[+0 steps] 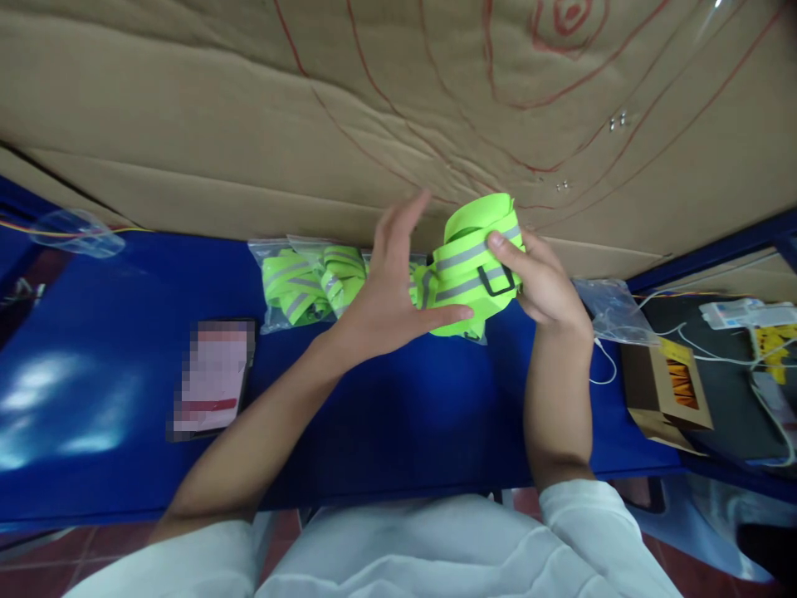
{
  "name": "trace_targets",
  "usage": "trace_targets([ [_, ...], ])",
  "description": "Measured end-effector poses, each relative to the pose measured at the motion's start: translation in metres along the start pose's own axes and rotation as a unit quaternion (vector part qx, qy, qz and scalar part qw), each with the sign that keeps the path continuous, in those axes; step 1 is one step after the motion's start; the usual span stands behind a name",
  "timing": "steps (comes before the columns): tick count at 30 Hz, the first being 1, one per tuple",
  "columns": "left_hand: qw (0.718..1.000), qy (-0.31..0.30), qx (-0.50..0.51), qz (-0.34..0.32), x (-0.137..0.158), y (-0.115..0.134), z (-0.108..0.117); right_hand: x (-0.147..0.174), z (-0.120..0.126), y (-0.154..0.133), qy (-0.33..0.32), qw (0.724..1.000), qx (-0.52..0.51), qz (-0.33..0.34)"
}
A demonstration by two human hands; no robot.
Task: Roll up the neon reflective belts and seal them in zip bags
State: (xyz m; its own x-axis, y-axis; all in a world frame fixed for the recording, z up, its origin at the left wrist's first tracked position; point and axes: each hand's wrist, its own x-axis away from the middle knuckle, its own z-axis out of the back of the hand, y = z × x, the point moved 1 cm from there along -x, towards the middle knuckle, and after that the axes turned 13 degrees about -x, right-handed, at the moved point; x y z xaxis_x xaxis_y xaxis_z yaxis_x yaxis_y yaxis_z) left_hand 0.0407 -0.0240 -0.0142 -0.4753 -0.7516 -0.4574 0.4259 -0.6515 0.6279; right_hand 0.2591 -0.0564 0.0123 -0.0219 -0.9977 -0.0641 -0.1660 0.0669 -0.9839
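Note:
A neon yellow-green reflective strap (464,270) with grey stripes and a black buckle is bunched in loops above the blue table. My right hand (545,278) grips it from the right, thumb pressed on the front near the buckle. To its left my left hand (392,291) is open, fingers raised and thumb stretched toward the strap's lower edge; whether the thumb touches it I cannot tell. Behind my left hand lie clear plastic bags (292,286) with more such straps inside, partly hidden by the hand.
A phone or tablet (215,378) lies on the blue table (386,440) at left. A clear empty bag (613,307), a cardboard box (666,390) and white cables are at right. A clear plastic cup (80,232) lies far left. Cardboard (187,124) with red lines stands behind.

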Motion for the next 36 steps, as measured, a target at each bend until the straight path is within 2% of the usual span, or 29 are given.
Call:
trace_targets([
  [2,0.998,-0.005,0.059,0.0,-0.003,-0.004,0.008,0.003,0.0,-0.001,-0.046,0.998,0.015,-0.028],
  [3,0.994,-0.033,0.102,-0.001,-0.004,-0.007,0.011,0.004,0.0,-0.002,-0.074,0.996,0.023,-0.043],
  [7,0.943,-0.218,0.25,0.022,-0.006,-0.02,0.007,0.011,-0.003,-0.009,-0.164,0.982,0.061,-0.074],
  [10,0.924,-0.294,0.236,0.059,-0.007,-0.022,-0.002,0.014,-0.005,-0.016,-0.185,0.976,0.084,-0.076],
  [15,0.93,-0.332,0.126,0.091,-0.009,-0.022,-0.002,0.016,-0.006,-0.02,-0.157,0.978,0.128,-0.048],
  [17,0.948,-0.29,0.096,0.085,-0.009,-0.022,-0.003,0.014,-0.007,-0.018,-0.125,0.982,0.136,-0.029],
  [18,0.965,-0.238,0.081,0.078,-0.008,-0.02,-0.005,0.013,-0.007,-0.015,-0.101,0.985,0.135,-0.016],
  [20,0.995,-0.082,0.035,0.05,-0.004,-0.012,-0.011,0.008,-0.008,-0.01,-0.041,0.991,0.128,0.019],
  [22,0.997,0.069,-0.043,0.011,0.004,0.002,-0.018,0.003,-0.009,-0.005,0.021,0.992,0.117,0.048],
  [23,0.989,0.116,-0.094,-0.01,0.009,0.01,-0.023,0.001,-0.01,-0.002,0.041,0.991,0.113,0.055],
  [24,0.978,0.138,-0.152,-0.031,0.013,0.016,-0.028,-0.001,-0.012,0.001,0.052,0.991,0.108,0.055],
  [28,0.932,0.088,-0.333,-0.112,0.027,0.027,-0.046,-0.004,-0.022,0.009,0.069,0.992,0.073,0.073],
  [31,0.918,0.083,-0.368,-0.126,0.029,0.021,-0.049,-0.004,-0.029,0.013,0.072,0.992,0.065,0.079],
  [36,0.919,0.081,-0.37,-0.104,0.026,0.015,-0.042,-0.004,-0.029,0.011,0.067,0.993,0.067,0.067],
])
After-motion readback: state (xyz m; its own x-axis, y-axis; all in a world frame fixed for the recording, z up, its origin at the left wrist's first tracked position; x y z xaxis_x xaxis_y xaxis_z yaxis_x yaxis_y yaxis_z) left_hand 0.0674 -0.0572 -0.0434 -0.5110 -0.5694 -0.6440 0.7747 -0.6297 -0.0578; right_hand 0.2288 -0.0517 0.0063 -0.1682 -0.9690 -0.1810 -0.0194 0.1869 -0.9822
